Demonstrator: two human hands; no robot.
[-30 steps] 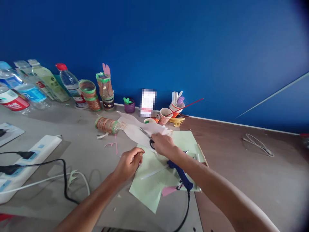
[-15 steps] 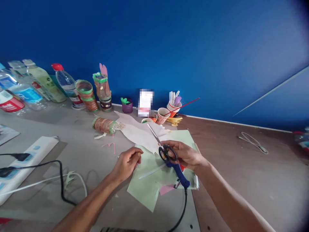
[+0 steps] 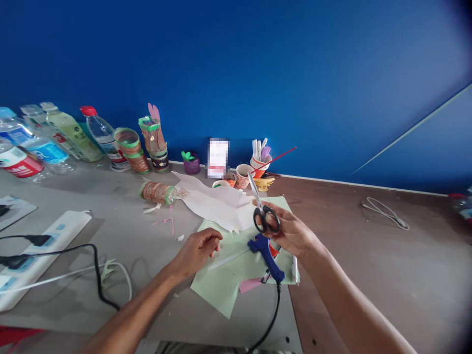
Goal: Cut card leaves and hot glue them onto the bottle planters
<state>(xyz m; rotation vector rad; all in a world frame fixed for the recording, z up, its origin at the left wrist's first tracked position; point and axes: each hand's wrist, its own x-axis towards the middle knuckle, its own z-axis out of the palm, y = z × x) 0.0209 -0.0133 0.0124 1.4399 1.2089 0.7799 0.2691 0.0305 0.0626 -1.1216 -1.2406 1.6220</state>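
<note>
My right hand (image 3: pixel 291 228) grips a pair of scissors (image 3: pixel 264 216) by the black handles, with the blades closed and pointing up and away. My left hand (image 3: pixel 204 246) hovers at the left edge of the light green paper (image 3: pixel 217 290), its fingers curled against the thumb; whatever may be between them is hidden. Below the scissors, a blue glue gun (image 3: pixel 269 258) lies on the green paper, with a translucent glue stick (image 3: pixel 228 259) reaching out to its left. Behind both hands, a torn white sheet (image 3: pixel 210 201) overlaps the green paper.
A wrapped bottle (image 3: pixel 157 192) lies on its side near the white sheet. Decorated bottle pieces (image 3: pixel 154 137), plastic bottles (image 3: pixel 101 132) and paper cups (image 3: pixel 243 174) line the blue wall. At left is a power strip (image 3: pixel 47 255) with cords; a white cable (image 3: pixel 385 212) lies right.
The scissors in my right hand have shifted to the right and turned more upright, uncovering the top of the glue gun. My left hand has moved slightly right. The view has tilted a little.
</note>
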